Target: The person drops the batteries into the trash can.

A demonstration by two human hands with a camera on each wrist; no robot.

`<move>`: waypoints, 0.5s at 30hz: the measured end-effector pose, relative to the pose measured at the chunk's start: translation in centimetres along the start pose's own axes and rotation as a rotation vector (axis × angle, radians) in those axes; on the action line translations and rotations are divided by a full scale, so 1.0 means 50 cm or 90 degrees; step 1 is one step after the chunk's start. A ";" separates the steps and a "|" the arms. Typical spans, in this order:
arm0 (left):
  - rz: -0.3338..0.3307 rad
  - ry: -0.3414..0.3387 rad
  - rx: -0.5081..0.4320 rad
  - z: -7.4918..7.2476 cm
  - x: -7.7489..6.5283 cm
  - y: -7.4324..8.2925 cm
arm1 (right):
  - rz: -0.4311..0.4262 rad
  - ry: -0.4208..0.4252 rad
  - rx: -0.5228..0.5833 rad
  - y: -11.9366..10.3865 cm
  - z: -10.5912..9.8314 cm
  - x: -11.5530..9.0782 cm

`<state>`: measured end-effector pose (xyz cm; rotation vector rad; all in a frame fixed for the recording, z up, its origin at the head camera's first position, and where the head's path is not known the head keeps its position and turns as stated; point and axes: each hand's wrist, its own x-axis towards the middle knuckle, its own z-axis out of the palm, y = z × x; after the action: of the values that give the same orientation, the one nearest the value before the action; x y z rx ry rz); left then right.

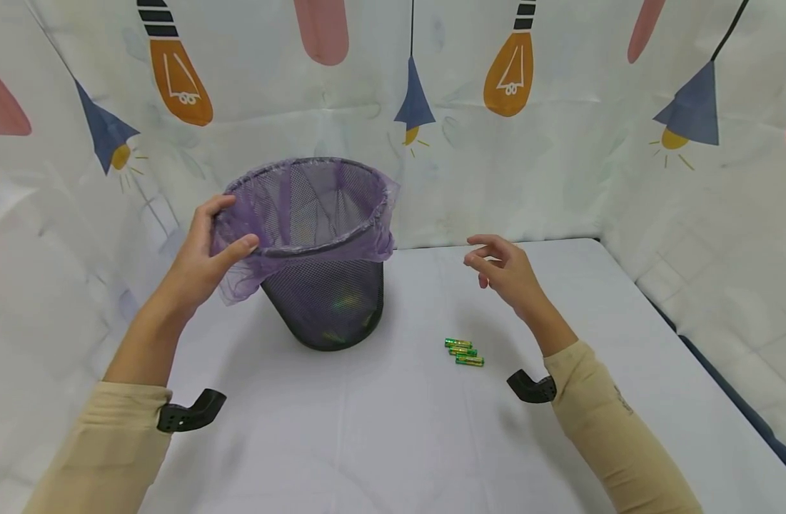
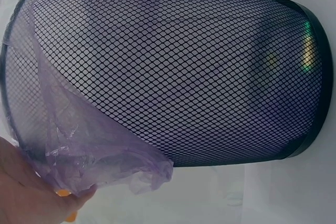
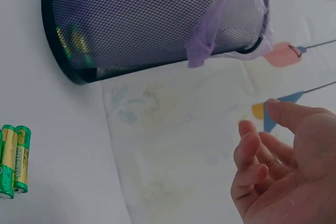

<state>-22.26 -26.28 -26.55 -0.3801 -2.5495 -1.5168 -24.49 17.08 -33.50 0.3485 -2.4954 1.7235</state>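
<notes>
My left hand (image 1: 206,253) grips the rim of a black wire-mesh wastebasket (image 1: 331,303), thumb over the front and fingers on the far side. A thin purple bin liner (image 1: 383,246) is folded over that rim and bunches under the hand in the left wrist view. Through the mesh, green-and-gold shapes (image 3: 79,43) show near the basket's bottom. My right hand (image 1: 502,268) hovers to the right of the basket, fingers loosely bent and nothing in them. Below and left of it, three green-and-gold batteries (image 1: 463,351) lie side by side on the table.
A white cloth covers the table (image 1: 393,442). Behind it and at both sides hangs a pale curtain (image 1: 547,164) printed with lamps and bulbs. The table's right edge (image 1: 707,364) runs beyond the right arm. Each sleeve carries a black wrist mount (image 1: 190,412).
</notes>
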 end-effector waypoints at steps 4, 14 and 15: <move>-0.001 0.002 -0.001 0.001 0.001 -0.001 | 0.004 -0.018 -0.030 0.009 0.000 -0.006; 0.019 -0.001 -0.004 0.000 -0.003 0.000 | 0.027 -0.037 -0.030 0.037 0.000 -0.022; 0.019 -0.001 -0.003 0.000 -0.003 0.001 | 0.029 -0.037 -0.031 0.040 0.000 -0.024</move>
<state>-22.12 -26.28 -26.55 -0.4174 -2.5301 -1.5132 -23.80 17.91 -35.55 0.3458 -2.6012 1.6886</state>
